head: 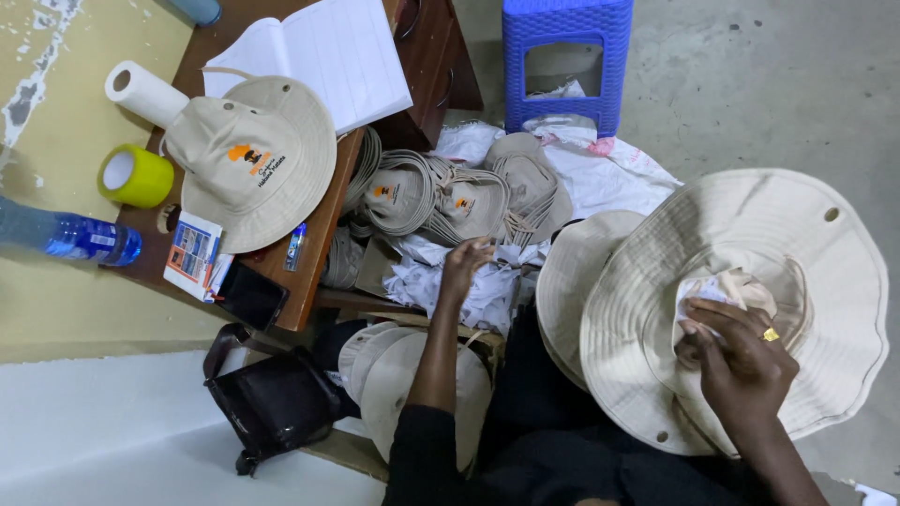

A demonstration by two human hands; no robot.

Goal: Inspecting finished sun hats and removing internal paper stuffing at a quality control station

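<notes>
The blue bottle (pixel 66 236) was cut off by the left edge; the right hand (pixel 741 361) hid the crumpled paper (pixel 705 292) partly; the hat emblem (pixel 253 161) stayed too small to read.

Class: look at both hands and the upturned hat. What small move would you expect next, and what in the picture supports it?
Probably the left hand lifts a wad from the crumpled white paper and carries it to the upturned beige hat. The right hand is pressing white paper into that hat's crown, and the left hand's fingers rest on the paper pile.
</notes>
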